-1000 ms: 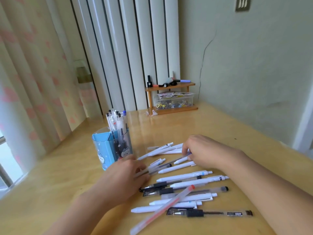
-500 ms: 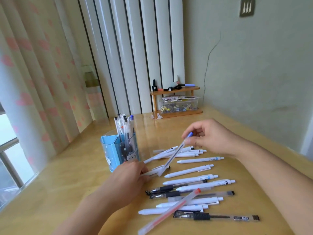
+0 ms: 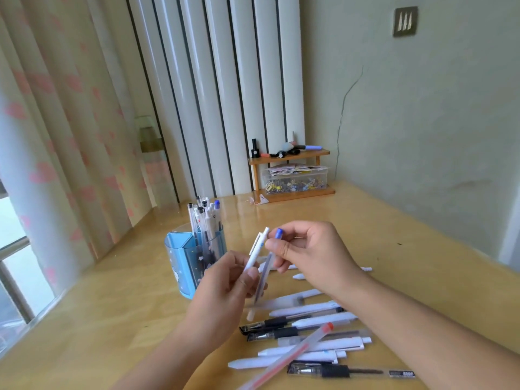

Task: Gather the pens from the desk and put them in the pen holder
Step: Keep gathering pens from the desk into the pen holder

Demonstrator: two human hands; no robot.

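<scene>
A blue pen holder [image 3: 180, 258] stands on the wooden desk [image 3: 394, 249], with several pens upright in it. My left hand [image 3: 222, 291] is lifted above the desk and grips a white pen [image 3: 256, 250], held nearly upright. Right beside it, my right hand [image 3: 309, 254] pinches a clear pen with a blue cap [image 3: 267, 266], whose lower end reaches down to my left hand's fingers. Both hands hover just right of the holder. Several white, black and clear pens [image 3: 309, 325] lie in a row on the desk below my hands. A red-capped clear pen [image 3: 298, 353] lies across them.
A small wooden shelf [image 3: 292, 175] with a clear box of clips stands at the desk's back by the wall. Curtains and a window sit to the left. The green wall runs along the desk's right side.
Both hands rose off the desk and came together. My left hand picked up a white pen; my right hand lifted the blue-capped pen and brought it over to my left.
</scene>
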